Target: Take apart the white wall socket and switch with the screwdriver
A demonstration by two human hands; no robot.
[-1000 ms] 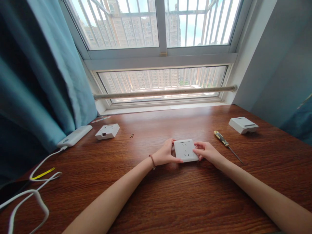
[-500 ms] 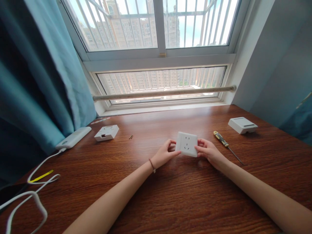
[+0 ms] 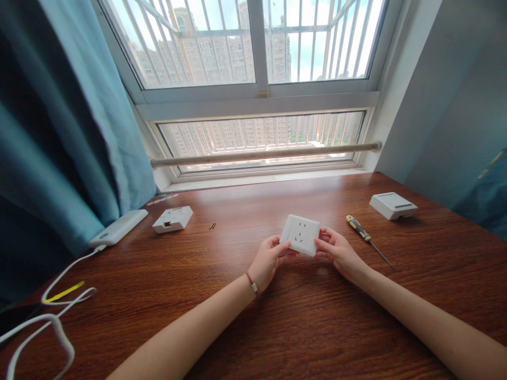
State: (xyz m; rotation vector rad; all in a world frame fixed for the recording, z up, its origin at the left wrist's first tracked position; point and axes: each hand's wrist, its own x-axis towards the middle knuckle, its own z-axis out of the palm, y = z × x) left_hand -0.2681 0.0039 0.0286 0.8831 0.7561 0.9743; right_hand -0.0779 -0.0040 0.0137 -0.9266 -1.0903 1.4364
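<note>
Between my two hands is a white wall socket panel [image 3: 300, 234], tilted, its slotted face turned up toward me. My left hand [image 3: 270, 259] is closed on its lower left corner, thumb on the front and fingers underneath. At the right edge my right hand [image 3: 336, 248] pinches it, thumb in front and the other fingers behind. The panel's back is hidden. Nearest to my right hand lies a screwdriver [image 3: 359, 229] with a yellow and grey handle. Small brass-coloured screws [image 3: 213, 226] rest on the table to the left of the panel.
On the brown wooden table [image 3: 237, 327], a white back box [image 3: 172, 219] sits at the left and another white switch-like box [image 3: 393, 205] at the far right. A white power bank [image 3: 119, 228] with a white cable [image 3: 59, 303] lies beside the blue curtain [image 3: 119, 132]. The window stands behind.
My left hand has shifted its grip from the panel's left edge toward its lower corner, fingers now further underneath. The panel has tilted slightly. My right hand keeps its hold.
</note>
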